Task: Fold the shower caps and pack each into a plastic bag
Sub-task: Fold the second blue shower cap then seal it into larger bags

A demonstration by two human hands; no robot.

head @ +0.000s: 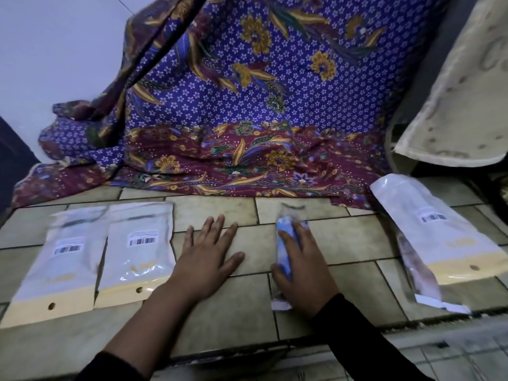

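Lying on the tiled tabletop [247, 298] beneath the right hand [305, 270], whose fingers are curled round it, the plastic bag [291, 213] with its folded shower cap [283, 248] is judged light, soft and slippery, best pinched at its ends, while the left hand [209, 259] is spread flat, fingers released.

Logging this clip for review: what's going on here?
A person is packing shower caps on a tiled ledge. The right hand grips a narrow clear bag with a blue folded cap inside. The left hand rests flat on the tiles, empty. Two white barcoded pouches lie to the left, a third pouch to the right beside another filled clear bag.
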